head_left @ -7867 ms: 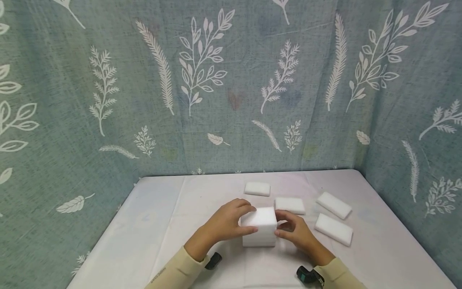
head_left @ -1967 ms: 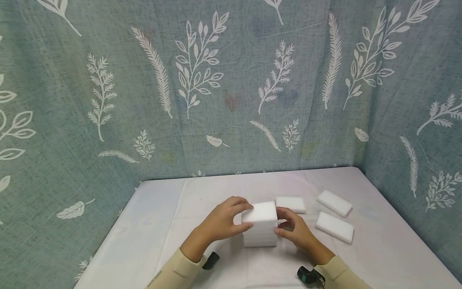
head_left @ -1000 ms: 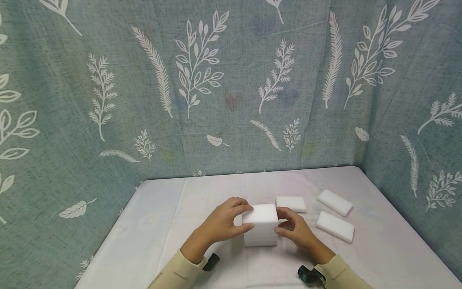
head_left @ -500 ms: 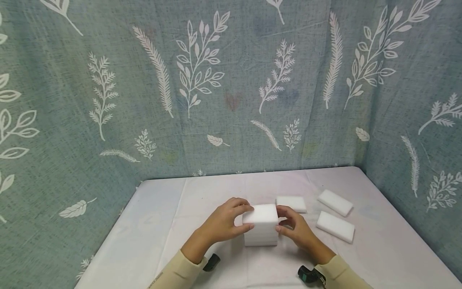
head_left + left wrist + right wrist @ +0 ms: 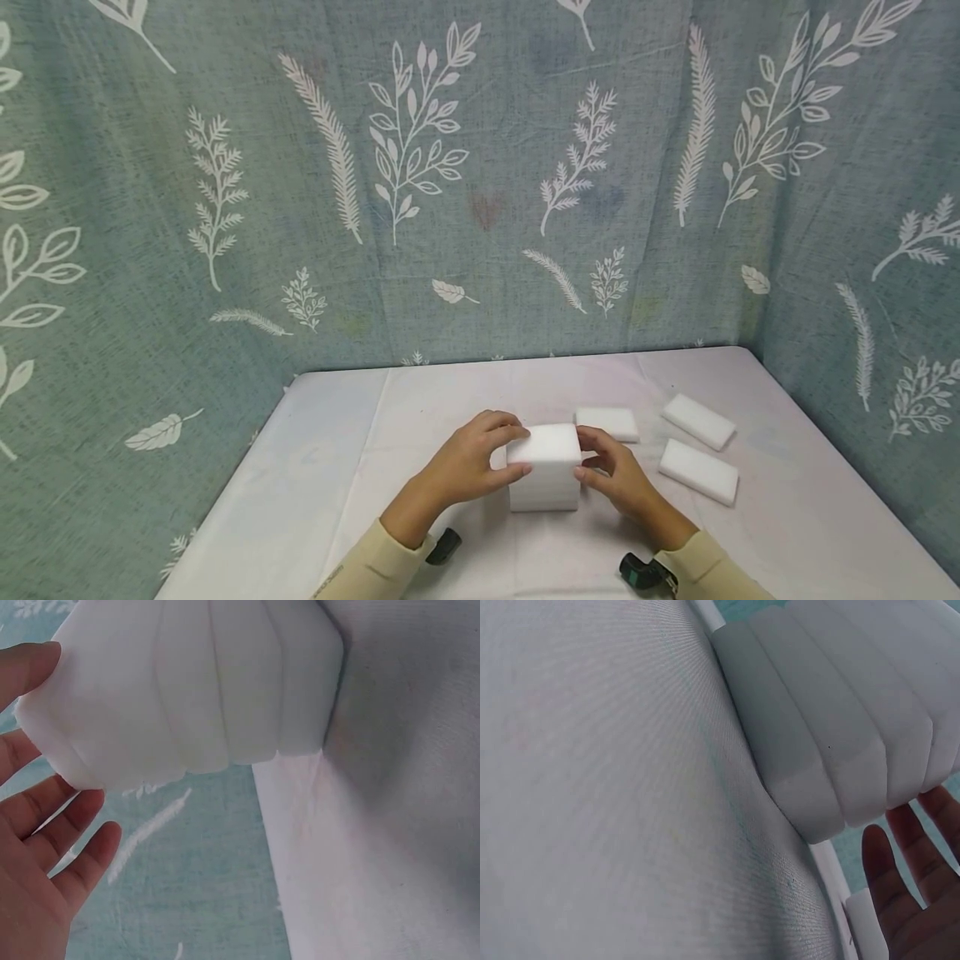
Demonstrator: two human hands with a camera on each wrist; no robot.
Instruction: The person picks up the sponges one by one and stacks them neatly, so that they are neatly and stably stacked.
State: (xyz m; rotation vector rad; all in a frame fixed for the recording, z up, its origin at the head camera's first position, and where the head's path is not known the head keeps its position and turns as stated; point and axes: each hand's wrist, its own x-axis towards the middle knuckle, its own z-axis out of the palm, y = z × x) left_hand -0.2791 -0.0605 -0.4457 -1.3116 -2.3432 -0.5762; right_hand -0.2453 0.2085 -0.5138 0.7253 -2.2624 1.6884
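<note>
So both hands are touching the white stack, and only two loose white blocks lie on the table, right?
The count is off: the head view shows three loose white blocks, not two, on the table. Both hands are touching the white stack, as you said.

Stack (image 5: pixel 545 482) on table (image 5: pixel 337 442), left of blocks (image 5: pixel 698 472)

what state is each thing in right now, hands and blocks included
Stack of white blocks, upright, held by both hands
Left hand, gripping the stack's upper left
Right hand, thumb and fingers on the stack's right side
Rear loose block, lying flat, partly hidden
Far right block, lying flat, angled
Near right block, lying flat, angled
White cloth, spread out, faintly creased
Patterned curtain, hanging
</note>
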